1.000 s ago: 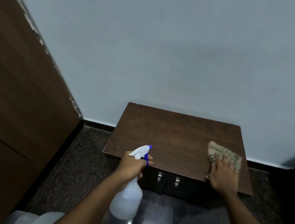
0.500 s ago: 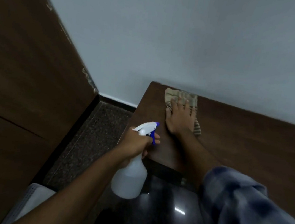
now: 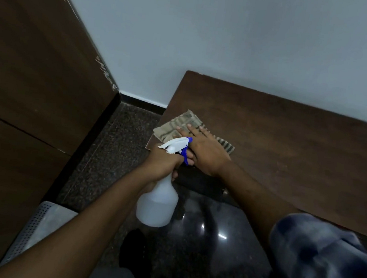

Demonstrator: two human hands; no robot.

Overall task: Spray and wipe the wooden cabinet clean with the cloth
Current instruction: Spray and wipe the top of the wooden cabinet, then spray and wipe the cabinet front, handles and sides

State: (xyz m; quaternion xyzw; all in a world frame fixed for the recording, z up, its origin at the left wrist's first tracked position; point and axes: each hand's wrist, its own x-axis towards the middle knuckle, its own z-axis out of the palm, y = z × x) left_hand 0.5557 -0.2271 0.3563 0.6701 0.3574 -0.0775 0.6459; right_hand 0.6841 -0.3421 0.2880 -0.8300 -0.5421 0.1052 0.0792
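Observation:
The low wooden cabinet (image 3: 292, 152) stands against the pale wall, its dark brown top facing me. A beige patterned cloth (image 3: 179, 124) lies flat near the top's front left corner. My right hand (image 3: 206, 151) presses on the cloth with fingers spread. My left hand (image 3: 163, 164) grips the neck of a white spray bottle (image 3: 158, 205) with a blue trigger, held upright just in front of the cabinet's left corner, beside my right hand.
A tall dark wooden door or panel (image 3: 32, 97) fills the left side. The floor (image 3: 111, 153) is dark speckled stone, glossy in front of the cabinet. A grey perforated object (image 3: 35, 224) sits at lower left. My blue checked sleeve (image 3: 324, 260) is at lower right.
My right hand slid the cloth from the right side of the top to the back left, then toward the front left corner. The bottle stayed in my left hand.

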